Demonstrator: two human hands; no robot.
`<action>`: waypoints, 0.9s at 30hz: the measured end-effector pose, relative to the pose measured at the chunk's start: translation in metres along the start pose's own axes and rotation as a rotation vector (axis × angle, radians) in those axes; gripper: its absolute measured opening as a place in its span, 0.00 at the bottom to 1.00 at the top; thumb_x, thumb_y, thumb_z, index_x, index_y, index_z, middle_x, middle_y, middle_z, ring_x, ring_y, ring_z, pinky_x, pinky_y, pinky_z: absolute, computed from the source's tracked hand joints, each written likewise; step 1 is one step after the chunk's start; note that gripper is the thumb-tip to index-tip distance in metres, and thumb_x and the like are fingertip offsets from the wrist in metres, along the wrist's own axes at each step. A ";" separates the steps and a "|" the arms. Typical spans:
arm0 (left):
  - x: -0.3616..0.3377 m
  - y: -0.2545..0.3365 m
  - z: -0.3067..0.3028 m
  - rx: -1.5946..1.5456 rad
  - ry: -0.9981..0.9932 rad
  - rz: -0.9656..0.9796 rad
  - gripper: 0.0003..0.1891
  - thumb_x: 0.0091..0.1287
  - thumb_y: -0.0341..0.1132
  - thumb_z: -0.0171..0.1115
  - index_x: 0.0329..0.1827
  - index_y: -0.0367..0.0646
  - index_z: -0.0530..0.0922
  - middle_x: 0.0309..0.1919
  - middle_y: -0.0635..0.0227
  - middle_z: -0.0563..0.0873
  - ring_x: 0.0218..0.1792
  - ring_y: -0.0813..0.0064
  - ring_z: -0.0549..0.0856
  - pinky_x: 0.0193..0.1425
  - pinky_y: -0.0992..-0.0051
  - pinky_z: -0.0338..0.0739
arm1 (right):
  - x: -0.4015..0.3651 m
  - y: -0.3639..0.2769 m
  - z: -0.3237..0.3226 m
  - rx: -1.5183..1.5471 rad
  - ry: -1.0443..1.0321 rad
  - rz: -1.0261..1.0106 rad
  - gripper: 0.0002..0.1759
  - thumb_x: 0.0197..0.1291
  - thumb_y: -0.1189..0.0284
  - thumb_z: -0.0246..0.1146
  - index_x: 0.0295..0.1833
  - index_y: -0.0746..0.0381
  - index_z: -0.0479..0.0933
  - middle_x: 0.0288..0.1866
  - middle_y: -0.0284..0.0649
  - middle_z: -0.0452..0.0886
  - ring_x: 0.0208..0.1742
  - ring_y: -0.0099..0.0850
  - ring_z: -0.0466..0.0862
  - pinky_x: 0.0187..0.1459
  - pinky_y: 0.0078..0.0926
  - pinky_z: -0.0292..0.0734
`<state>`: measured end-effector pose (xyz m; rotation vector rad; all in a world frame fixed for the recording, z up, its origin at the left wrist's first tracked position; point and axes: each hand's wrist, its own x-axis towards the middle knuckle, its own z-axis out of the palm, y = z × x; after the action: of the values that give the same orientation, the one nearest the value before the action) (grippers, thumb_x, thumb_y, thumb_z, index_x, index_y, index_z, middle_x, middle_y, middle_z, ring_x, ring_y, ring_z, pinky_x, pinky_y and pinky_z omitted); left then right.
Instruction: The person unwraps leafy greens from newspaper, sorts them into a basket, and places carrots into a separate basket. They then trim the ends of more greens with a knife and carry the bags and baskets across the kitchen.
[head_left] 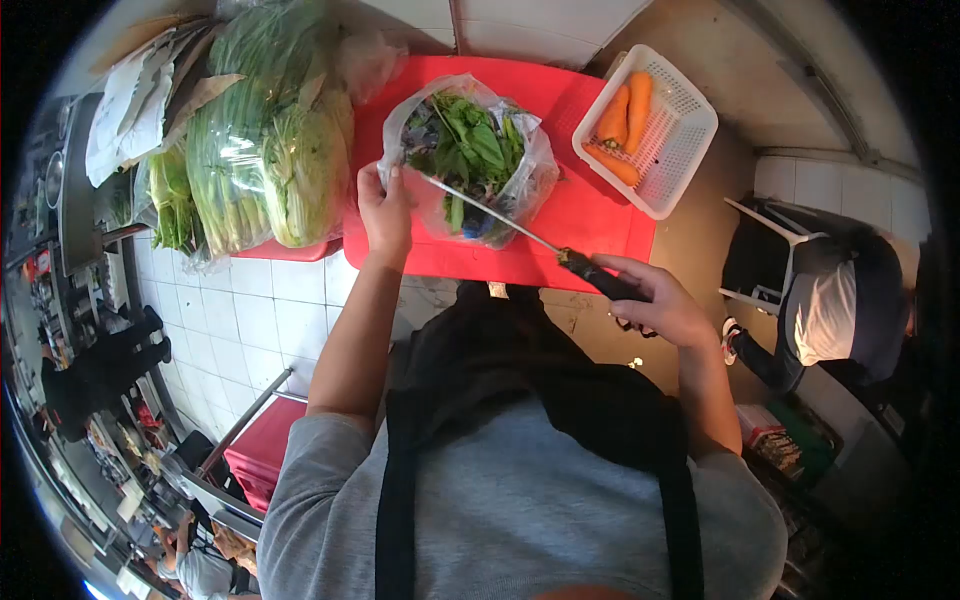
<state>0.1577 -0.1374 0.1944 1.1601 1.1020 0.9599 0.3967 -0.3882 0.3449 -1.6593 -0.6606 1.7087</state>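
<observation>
A clear plastic bag (547,165) full of dark green leaves (470,135) lies open on the red table (600,225). At its left rim, my left hand (384,212) pinches the plastic with thumb and fingers. My right hand (662,305) is wrapped round the black handle of a knife (500,217), its long thin blade seen almost edge-on. The blade slants up and left across the front of the bag, its tip close to my left fingers. Whether the blade touches the plastic cannot be told.
A white plastic basket (690,150) with several carrots (637,110) is at the table's right end. Large bagged green vegetables (265,140) stand at left beside cardboard (135,120). Other people (205,570) are at lower left and right, near a dark chair (775,250).
</observation>
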 end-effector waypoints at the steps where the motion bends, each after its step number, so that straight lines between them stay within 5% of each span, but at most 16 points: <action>1: -0.004 0.000 0.001 -0.071 0.012 -0.058 0.06 0.72 0.31 0.54 0.47 0.44 0.68 0.28 0.74 0.76 0.23 0.86 0.72 0.24 0.82 0.68 | 0.000 0.004 0.000 -0.016 0.024 -0.007 0.31 0.52 0.74 0.68 0.63 0.60 0.69 0.31 0.29 0.75 0.25 0.16 0.74 0.25 0.15 0.69; 3: -0.013 0.002 0.009 -0.217 0.031 -0.167 0.06 0.72 0.31 0.53 0.48 0.45 0.68 0.29 0.73 0.77 0.24 0.85 0.74 0.25 0.81 0.69 | 0.012 0.022 0.000 -0.052 0.079 -0.028 0.32 0.50 0.75 0.69 0.63 0.61 0.69 0.31 0.30 0.74 0.27 0.17 0.75 0.28 0.17 0.71; 5: -0.023 0.002 0.020 -0.290 -0.119 -0.179 0.06 0.72 0.31 0.53 0.48 0.45 0.68 0.30 0.72 0.77 0.25 0.84 0.75 0.26 0.81 0.69 | 0.056 0.049 0.018 -0.141 0.235 -0.281 0.32 0.50 0.74 0.70 0.61 0.64 0.68 0.34 0.34 0.75 0.34 0.20 0.78 0.33 0.20 0.74; 7: -0.033 0.003 0.033 -0.281 -0.218 -0.161 0.06 0.72 0.30 0.53 0.48 0.46 0.68 0.29 0.72 0.77 0.25 0.83 0.75 0.27 0.82 0.67 | 0.101 0.060 0.041 0.082 0.223 -0.142 0.32 0.52 0.70 0.70 0.60 0.66 0.65 0.40 0.42 0.77 0.41 0.30 0.81 0.40 0.28 0.76; 9: -0.036 0.003 0.038 -0.240 -0.386 -0.072 0.05 0.72 0.31 0.52 0.48 0.48 0.69 0.33 0.72 0.77 0.29 0.81 0.76 0.32 0.80 0.71 | 0.156 0.094 0.059 -0.105 0.431 -0.267 0.30 0.56 0.72 0.68 0.61 0.63 0.63 0.39 0.38 0.76 0.36 0.26 0.79 0.36 0.25 0.75; 11: -0.030 0.009 0.040 -0.192 -0.321 -0.081 0.05 0.72 0.32 0.52 0.48 0.47 0.68 0.33 0.72 0.77 0.29 0.81 0.76 0.31 0.77 0.73 | 0.166 0.112 0.067 -0.155 0.580 -0.355 0.30 0.57 0.69 0.67 0.62 0.63 0.62 0.42 0.43 0.76 0.40 0.32 0.78 0.40 0.30 0.74; 13: -0.016 0.006 0.038 -0.233 -0.210 -0.078 0.05 0.72 0.32 0.52 0.48 0.46 0.68 0.34 0.72 0.77 0.28 0.81 0.76 0.30 0.76 0.73 | 0.132 0.137 0.069 -0.083 0.666 -0.399 0.33 0.57 0.64 0.67 0.63 0.66 0.61 0.50 0.57 0.77 0.51 0.49 0.80 0.51 0.41 0.74; 17: 0.024 0.008 -0.004 -0.373 -0.010 -0.153 0.05 0.72 0.32 0.52 0.46 0.46 0.66 0.32 0.70 0.78 0.28 0.79 0.77 0.31 0.76 0.74 | 0.059 0.263 0.044 -0.461 0.805 -0.230 0.31 0.56 0.67 0.64 0.63 0.65 0.62 0.49 0.57 0.77 0.49 0.54 0.80 0.49 0.45 0.74; 22: 0.037 0.012 -0.001 -0.136 -0.103 0.001 0.06 0.71 0.32 0.54 0.46 0.42 0.68 0.34 0.68 0.79 0.28 0.79 0.77 0.32 0.78 0.73 | 0.035 0.303 0.028 -0.414 0.781 0.224 0.30 0.56 0.70 0.64 0.63 0.62 0.63 0.49 0.56 0.77 0.51 0.54 0.78 0.51 0.45 0.73; 24: 0.021 0.025 0.030 0.005 -0.249 -0.041 0.06 0.70 0.31 0.55 0.46 0.42 0.70 0.33 0.69 0.79 0.30 0.82 0.77 0.34 0.79 0.73 | 0.052 0.319 0.020 -0.449 0.848 0.122 0.30 0.55 0.70 0.64 0.63 0.61 0.63 0.55 0.55 0.73 0.56 0.53 0.75 0.55 0.44 0.70; 27: 0.017 -0.039 0.073 0.574 -0.293 0.259 0.17 0.63 0.40 0.64 0.44 0.35 0.73 0.33 0.57 0.79 0.35 0.60 0.79 0.43 0.66 0.74 | 0.070 0.310 0.008 -0.553 0.935 0.056 0.30 0.54 0.71 0.65 0.63 0.60 0.64 0.59 0.54 0.69 0.58 0.52 0.73 0.57 0.43 0.70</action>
<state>0.2339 -0.1417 0.1569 1.8841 1.0294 0.6453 0.3561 -0.5381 0.0676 -2.5760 -0.6249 0.6087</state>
